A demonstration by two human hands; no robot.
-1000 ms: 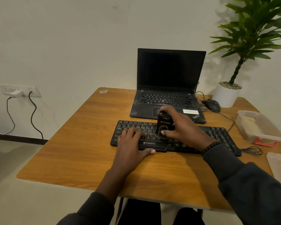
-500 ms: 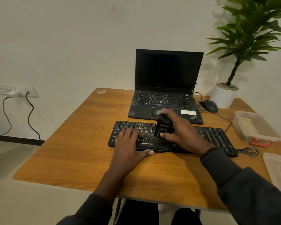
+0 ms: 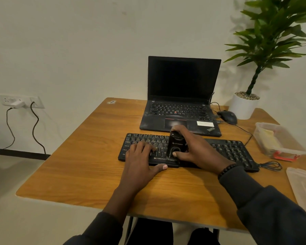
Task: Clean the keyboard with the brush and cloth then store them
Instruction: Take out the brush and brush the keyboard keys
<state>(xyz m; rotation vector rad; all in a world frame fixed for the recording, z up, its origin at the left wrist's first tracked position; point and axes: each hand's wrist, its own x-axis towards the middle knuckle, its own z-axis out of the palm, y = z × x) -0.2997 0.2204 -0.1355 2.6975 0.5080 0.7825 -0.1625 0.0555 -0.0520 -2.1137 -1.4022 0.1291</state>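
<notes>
On the wooden table (image 3: pixel 78 165), the left hand (image 3: pixel 140 160) lies flat, fingers straight, on the black keyboard (image 3: pixel 228 151). Beside it the right hand (image 3: pixel 198 149) grips a black brush (image 3: pixel 177 145) standing on the keys. Behind sits an open laptop (image 3: pixel 182 96).

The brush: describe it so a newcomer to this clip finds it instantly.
Start at the open laptop on the wooden table; the black keyboard lies in front. The brush is the upright black block on its keys, gripped by the right hand.
</notes>
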